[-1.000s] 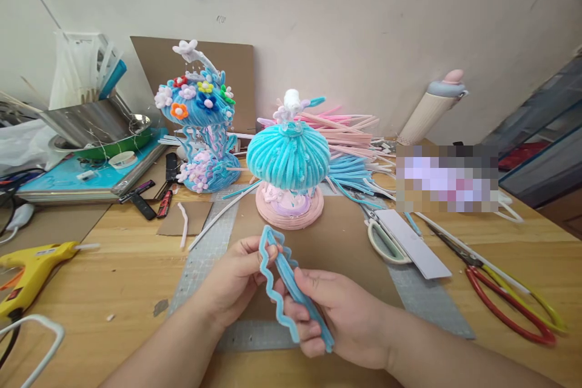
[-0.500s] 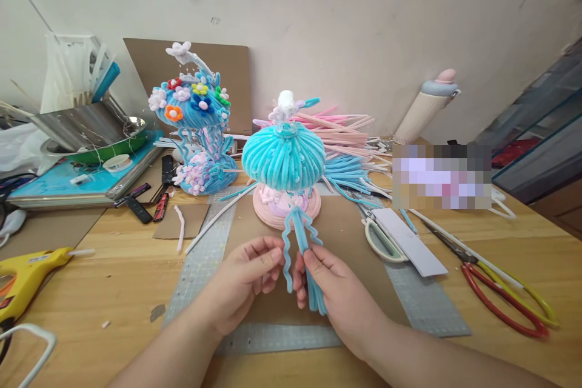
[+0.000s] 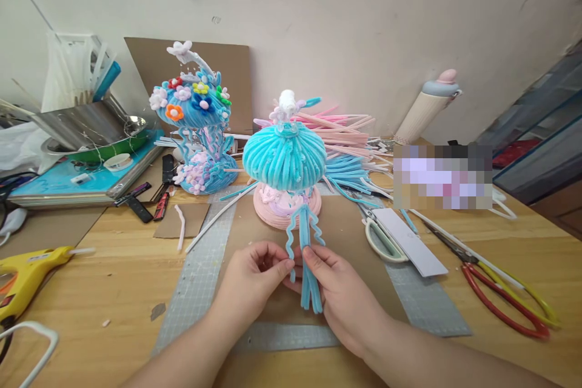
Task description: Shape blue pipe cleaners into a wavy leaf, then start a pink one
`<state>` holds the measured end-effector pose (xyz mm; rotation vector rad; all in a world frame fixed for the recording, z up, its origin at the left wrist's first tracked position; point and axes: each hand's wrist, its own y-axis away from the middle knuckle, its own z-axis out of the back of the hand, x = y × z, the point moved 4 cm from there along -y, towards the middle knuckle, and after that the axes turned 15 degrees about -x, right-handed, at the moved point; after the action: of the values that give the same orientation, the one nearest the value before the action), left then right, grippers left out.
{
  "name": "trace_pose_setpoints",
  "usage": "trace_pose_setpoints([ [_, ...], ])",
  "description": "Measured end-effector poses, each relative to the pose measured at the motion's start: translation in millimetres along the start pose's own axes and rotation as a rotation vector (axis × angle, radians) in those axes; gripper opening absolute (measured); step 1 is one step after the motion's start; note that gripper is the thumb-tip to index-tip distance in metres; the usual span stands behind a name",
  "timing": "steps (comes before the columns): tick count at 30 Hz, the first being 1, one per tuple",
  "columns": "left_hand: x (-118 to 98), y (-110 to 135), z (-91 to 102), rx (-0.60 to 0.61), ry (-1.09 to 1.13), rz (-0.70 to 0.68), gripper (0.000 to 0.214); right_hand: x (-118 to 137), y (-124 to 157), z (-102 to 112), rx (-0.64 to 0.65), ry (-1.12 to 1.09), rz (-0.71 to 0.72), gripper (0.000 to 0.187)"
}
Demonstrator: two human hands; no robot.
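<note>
Blue pipe-cleaner bundle point(image 3: 305, 242) is pinched between both sets of fingertips. Left hand point(image 3: 254, 282): thumb and forefinger point(image 3: 285, 265) closed on the wavy strand at the bundle's left edge. Right hand point(image 3: 339, 294): thumb and forefinger point(image 3: 311, 254) clamped on the straight strands in the middle; the remaining fingers are curled beneath. The bundle is held near upright and slightly tilted, with wavy strands on either side of the straight core. Its upper end is seen just in front of the pink base point(image 3: 271, 213) of the blue domed model point(image 3: 284, 156); whether it touches cannot be told. Its lower end hangs over the brown cardboard sheet point(image 3: 350, 233), which is laid on a grey cutting mat point(image 3: 197, 270).

Further out on the wooden table point(image 3: 122, 267):
- flower-covered blue model point(image 3: 195, 127), rear left
- pink and blue pipe-cleaner pile point(image 3: 348, 133), behind the dome
- white-handled scissors point(image 3: 379, 241), right of the sheet
- red and yellow shears point(image 3: 504, 297), far right
- yellow glue gun point(image 3: 27, 270), far left
</note>
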<state>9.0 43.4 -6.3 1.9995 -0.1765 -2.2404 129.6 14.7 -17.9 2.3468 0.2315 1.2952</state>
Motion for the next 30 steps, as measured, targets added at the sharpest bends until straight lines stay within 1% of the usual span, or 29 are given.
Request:
trace_pose_setpoints([
  [4,6.0,1.7,-2.5,-0.054,-0.068,-0.059,0.017,-3.8,-0.1,0.3,0.009,0.019,-0.041,0.022],
  [6,4.4,3.5,-3.7,-0.051,-0.046,-0.060,0.019,-4.3,0.3,0.2,0.021,0.041,-0.055,0.024],
  [10,-6.0,6.6,-5.3,0.020,0.190,0.061,0.023,-3.3,2.1,-1.9,0.050,0.105,-0.061,0.027],
  [12,-11.3,5.1,-1.4,-0.003,0.260,0.108,0.024,-4.3,3.7,-3.4,0.083,0.157,-0.072,0.028],
  [15,-15.7,-0.7,7.2,-0.013,0.281,0.141,0.034,-8.2,6.9,-5.6,0.170,0.222,-0.116,0.028],
  [17,-17.3,-5.4,14.6,-0.018,0.261,0.127,0.034,-10.4,8.4,-5.6,0.215,0.258,-0.152,0.026],
  [19,-19.2,-8.9,21.8,-0.009,0.197,0.081,0.027,-11.2,9.2,-4.6,0.238,0.294,-0.189,0.024],
  [22,-21.8,-10.8,29.0,0.050,0.071,0.006,0.018,-10.1,9.2,-2.6,0.271,0.370,-0.218,0.023],
  [25,-23.2,-11.1,33.2,0.063,-0.004,-0.029,0.016,-7.5,7.2,0.3,0.282,0.473,-0.196,0.024],
  [30,-24.3,-12.2,35.6,-0.009,0.016,0.002,0.016,1.6,2.4,3.4,0.253,0.554,-0.106,0.031],
])
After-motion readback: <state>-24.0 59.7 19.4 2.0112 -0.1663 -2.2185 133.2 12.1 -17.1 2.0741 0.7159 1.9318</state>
